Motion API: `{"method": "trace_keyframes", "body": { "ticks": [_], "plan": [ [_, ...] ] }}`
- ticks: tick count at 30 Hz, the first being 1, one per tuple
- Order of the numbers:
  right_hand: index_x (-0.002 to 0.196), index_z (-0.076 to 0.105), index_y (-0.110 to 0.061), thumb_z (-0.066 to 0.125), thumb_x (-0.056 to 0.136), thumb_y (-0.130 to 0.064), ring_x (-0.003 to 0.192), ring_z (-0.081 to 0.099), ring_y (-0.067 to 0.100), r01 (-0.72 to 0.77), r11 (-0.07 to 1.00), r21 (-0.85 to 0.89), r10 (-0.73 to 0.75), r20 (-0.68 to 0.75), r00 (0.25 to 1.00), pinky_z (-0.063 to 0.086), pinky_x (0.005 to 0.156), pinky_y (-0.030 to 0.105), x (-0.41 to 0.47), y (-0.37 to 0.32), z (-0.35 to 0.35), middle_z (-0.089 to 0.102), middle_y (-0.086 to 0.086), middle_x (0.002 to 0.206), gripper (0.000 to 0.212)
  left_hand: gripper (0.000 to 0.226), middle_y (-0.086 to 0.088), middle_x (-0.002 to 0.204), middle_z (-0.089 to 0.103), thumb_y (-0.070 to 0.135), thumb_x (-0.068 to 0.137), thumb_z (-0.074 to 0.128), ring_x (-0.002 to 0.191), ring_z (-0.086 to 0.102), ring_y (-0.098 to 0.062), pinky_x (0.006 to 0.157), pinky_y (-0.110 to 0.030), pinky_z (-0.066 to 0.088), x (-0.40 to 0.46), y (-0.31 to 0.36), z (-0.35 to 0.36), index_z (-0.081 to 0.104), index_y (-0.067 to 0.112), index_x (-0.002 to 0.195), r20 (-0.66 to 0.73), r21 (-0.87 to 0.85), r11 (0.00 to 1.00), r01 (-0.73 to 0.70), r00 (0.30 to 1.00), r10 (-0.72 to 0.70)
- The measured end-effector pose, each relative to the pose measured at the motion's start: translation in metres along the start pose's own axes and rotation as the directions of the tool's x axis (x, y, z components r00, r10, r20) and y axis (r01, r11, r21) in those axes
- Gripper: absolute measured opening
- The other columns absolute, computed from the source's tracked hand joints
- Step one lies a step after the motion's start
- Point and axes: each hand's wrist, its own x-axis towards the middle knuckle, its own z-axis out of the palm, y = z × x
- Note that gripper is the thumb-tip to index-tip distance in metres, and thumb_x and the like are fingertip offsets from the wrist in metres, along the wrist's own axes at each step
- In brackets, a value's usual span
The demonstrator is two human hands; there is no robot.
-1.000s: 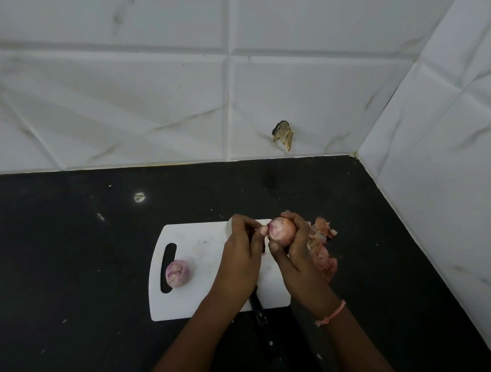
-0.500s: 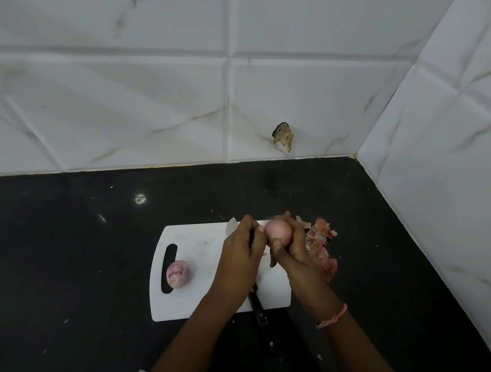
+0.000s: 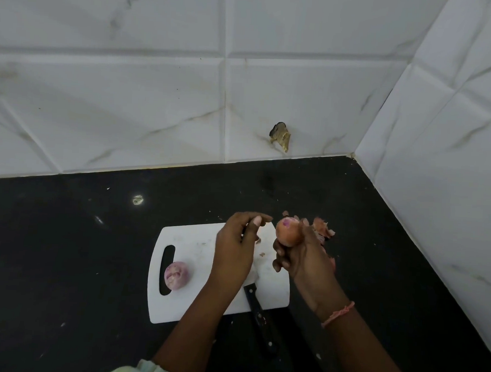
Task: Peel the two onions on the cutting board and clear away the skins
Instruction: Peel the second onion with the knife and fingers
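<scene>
Onions counted: two. First, peeled onion (image 3: 176,275), purplish, lay at the left end of the white cutting board (image 3: 204,240) in the lower centre of the frame, just beside the board's handle slot. Second, held onion (image 3: 289,232), orange-brown skin partly on and a purple patch bared at its top, sat raised off the board's upper right corner, gripped in the curled fingers of the right hand (image 3: 300,255). Left hand (image 3: 235,248) hovered over the middle of the board just left of that onion, apart from it, fingers bent with thumb and forefinger brought together; could not tell whether a scrap of skin was pinched there. One heap of loose skins (image 3: 323,228) rested on the black counter (image 3: 64,247) right of the board, partly hidden behind the right hand. Two small skin flecks (image 3: 261,254) lay on the board between the hands. One knife (image 3: 260,317) with a black handle lay across the board's lower edge, blade hidden under the left forearm. One pink wrist thread (image 3: 338,313) circled the right wrist. One brownish scrap (image 3: 281,136) stuck on the white tiled wall (image 3: 158,96) in the upper centre
</scene>
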Motion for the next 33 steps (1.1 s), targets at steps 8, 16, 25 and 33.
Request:
{"method": "trace_keyframes", "body": {
  "ticks": [8, 16, 25, 33],
  "plan": [
    [0.112, 0.060, -0.019, 0.025, 0.098, -0.058, 0.068, 0.062, 0.019, -0.050, 0.973, -0.226, 0.045, -0.028, 0.999, 0.049, 0.061, 0.035, -0.003, -0.010, 0.006, 0.069, 0.011, 0.083, 0.054, 0.039, 0.016, 0.130, 0.053, 0.018, 0.100, 0.054, 0.112, 0.057, 0.008, 0.082, -0.013, 0.051, -0.015, 0.006, 0.006, 0.044, 0.037, 0.132, 0.380, -0.217, 0.967, 0.134, 0.924, -0.042],
    [0.113, 0.064, -0.027, 0.056, 0.090, -0.037, 0.105, 0.058, 0.007, 0.566, 0.426, -0.706, -0.629, 0.219, 0.746, 0.052, 0.085, 0.021, 0.003, -0.008, -0.016, 0.057, -0.011, 0.110, 0.026, 0.050, 0.007, 0.122, 0.065, -0.003, 0.081, 0.074, 0.111, 0.065, -0.012, 0.085, -0.022, 0.055, -0.012, -0.001, 0.001, 0.059, 0.022, 0.121, 0.201, -0.368, 0.923, 0.109, 0.979, -0.036],
    [0.094, 0.070, -0.021, 0.070, 0.079, -0.025, 0.099, 0.066, 0.015, 0.592, 0.564, -0.575, -0.656, 0.123, 0.745, 0.054, 0.084, 0.034, -0.002, -0.011, -0.013, 0.071, -0.005, 0.098, 0.016, 0.056, 0.011, 0.123, 0.063, 0.001, 0.075, 0.081, 0.111, 0.062, -0.002, 0.081, -0.016, 0.054, -0.012, 0.001, -0.002, 0.063, 0.031, 0.118, 0.131, -0.308, 0.950, 0.050, 0.991, -0.009],
    [0.089, 0.060, -0.027, 0.058, 0.084, -0.034, 0.092, 0.062, 0.011, 0.582, 0.458, -0.672, -0.622, 0.225, 0.750, 0.053, 0.077, 0.021, 0.000, -0.020, -0.012, 0.062, -0.003, 0.094, 0.009, 0.057, 0.004, 0.121, 0.057, 0.000, 0.072, 0.083, 0.107, 0.060, 0.007, 0.078, -0.009, 0.050, -0.013, 0.006, -0.005, 0.062, 0.033, 0.113, 0.098, -0.273, 0.962, -0.007, 0.995, 0.035]
  ]
}}
